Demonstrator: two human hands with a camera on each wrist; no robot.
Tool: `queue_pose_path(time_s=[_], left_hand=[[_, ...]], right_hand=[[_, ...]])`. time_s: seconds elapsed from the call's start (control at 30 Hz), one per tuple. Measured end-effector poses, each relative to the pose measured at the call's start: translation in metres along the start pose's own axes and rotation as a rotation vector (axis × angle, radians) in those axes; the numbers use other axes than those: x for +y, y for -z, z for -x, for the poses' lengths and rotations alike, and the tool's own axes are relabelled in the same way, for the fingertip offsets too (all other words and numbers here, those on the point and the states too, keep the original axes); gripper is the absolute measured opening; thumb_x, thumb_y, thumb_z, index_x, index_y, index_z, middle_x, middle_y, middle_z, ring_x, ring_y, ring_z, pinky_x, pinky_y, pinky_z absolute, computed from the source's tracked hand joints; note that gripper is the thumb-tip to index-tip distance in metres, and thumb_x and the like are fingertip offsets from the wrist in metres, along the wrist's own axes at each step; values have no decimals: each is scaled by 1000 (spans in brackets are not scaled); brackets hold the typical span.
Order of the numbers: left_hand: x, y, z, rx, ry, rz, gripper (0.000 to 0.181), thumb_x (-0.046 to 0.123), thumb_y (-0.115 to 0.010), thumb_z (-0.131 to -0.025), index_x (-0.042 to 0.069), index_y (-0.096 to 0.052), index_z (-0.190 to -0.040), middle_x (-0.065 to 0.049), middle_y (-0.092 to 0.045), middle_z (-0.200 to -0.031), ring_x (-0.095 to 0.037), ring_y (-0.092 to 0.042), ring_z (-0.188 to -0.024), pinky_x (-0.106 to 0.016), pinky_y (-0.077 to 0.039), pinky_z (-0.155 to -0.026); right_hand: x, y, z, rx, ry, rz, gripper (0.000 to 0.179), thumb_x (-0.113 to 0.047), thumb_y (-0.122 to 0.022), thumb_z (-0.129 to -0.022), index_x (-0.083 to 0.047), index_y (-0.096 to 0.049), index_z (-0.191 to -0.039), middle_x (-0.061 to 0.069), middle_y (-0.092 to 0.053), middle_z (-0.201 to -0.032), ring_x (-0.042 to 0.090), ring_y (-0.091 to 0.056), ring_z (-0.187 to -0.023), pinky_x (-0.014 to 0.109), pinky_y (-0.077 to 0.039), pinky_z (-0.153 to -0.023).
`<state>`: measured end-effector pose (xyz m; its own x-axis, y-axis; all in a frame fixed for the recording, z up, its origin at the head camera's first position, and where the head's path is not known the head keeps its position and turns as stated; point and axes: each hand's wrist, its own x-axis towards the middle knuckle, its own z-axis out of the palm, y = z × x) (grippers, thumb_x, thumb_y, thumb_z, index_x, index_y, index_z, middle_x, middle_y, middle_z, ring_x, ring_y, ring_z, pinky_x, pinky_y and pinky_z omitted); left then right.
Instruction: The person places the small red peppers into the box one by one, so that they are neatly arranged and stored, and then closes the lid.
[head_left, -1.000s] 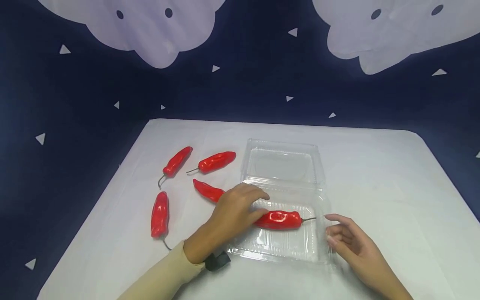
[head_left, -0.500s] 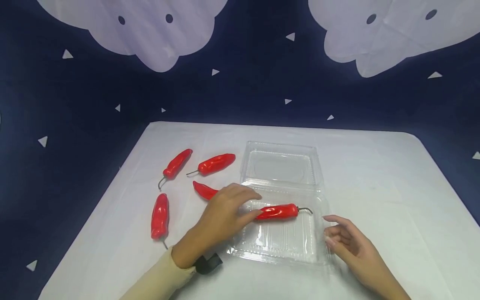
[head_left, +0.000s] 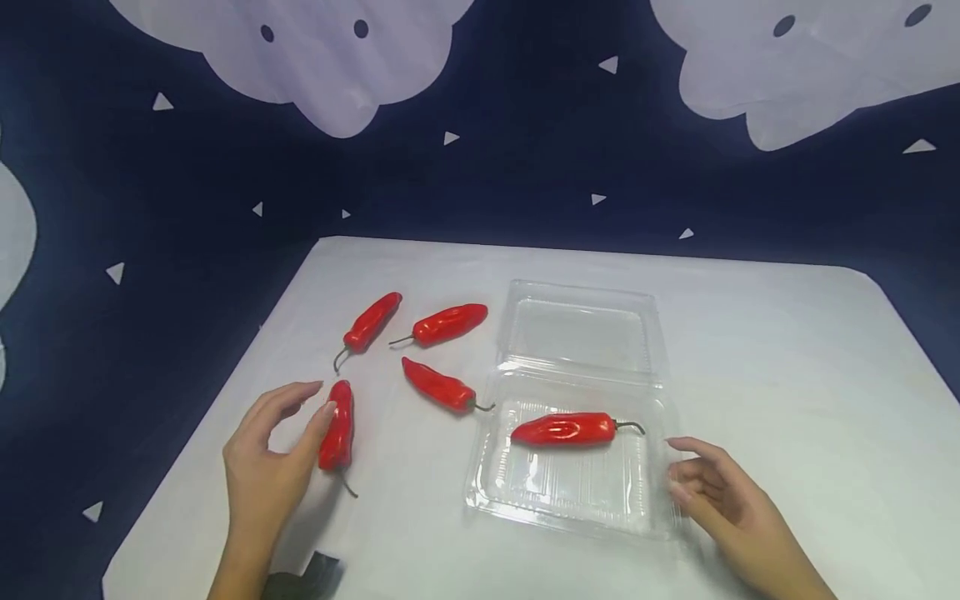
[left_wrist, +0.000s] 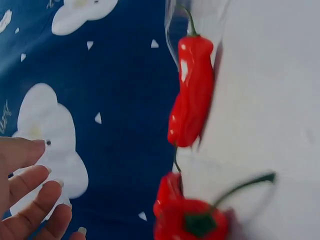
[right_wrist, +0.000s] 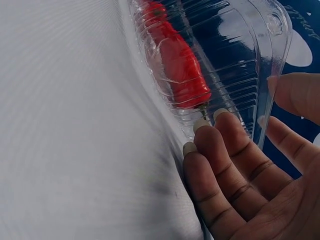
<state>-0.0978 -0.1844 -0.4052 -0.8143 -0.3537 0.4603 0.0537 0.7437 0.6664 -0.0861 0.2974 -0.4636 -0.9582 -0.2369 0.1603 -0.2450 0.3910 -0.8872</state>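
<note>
My left hand (head_left: 270, 458) is spread around the upper part of a red chili pepper (head_left: 341, 433) at the table's left, thumb beside it; in the left wrist view the fingers (left_wrist: 37, 200) hold nothing. My right hand (head_left: 731, 508) holds the right rim of a clear plastic clamshell container (head_left: 562, 508), with fingers against its wall and thumb at the rim in the right wrist view. The container lies with its lid (head_left: 581, 329) folded back. One red chili pepper (head_left: 566, 429) lies across its base, stem pointing right.
Three more red chili peppers lie left of the container: one pepper (head_left: 442, 387) close to its edge, another pepper (head_left: 450, 323) behind it, and a third pepper (head_left: 372, 321) farther left. A white cloth covers the table (head_left: 787, 358). A dark blue patterned backdrop (head_left: 510, 183) stands behind.
My left hand has let go of the chili pepper in the container and moved left to the pepper at the table's left. My right hand has stayed at the container's rim.
</note>
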Motion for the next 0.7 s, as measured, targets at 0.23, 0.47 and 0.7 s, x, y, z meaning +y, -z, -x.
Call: queue_pose_path(time_s=[0.23, 0.47, 0.7], left_hand=[[-18, -6, 20, -18, 91, -41, 41, 13, -86, -83, 12, -72, -121, -3, -66, -126, -20, -60, -118, -4, -39, -90], [-14, -17, 27, -107, 229, -106, 59, 20, -91, -77, 13, -66, -130, -9, -54, -137, -30, -52, -126, -58, -54, -94], [-17, -24, 30, -194, 281, -114, 65, 22, -93, -75, 15, -63, -133, -11, -49, -139, -34, -50, -127, -58, -54, -92]], right_hand=[[0, 0, 1, -5, 2, -18, 53, 3, -61, -100, -9, -45, -149, 9, -66, -108, 17, -67, -88, 25, -58, -73], [1, 0, 2, 3, 10, 7, 53, 3, -62, -99, -8, -45, -149, 8, -66, -107, 16, -67, -87, 23, -57, -74], [-1, 0, 2, 5, 5, 12, 53, 3, -62, -99, -8, -46, -148, 9, -66, -106, 16, -67, -88, 21, -56, -76]])
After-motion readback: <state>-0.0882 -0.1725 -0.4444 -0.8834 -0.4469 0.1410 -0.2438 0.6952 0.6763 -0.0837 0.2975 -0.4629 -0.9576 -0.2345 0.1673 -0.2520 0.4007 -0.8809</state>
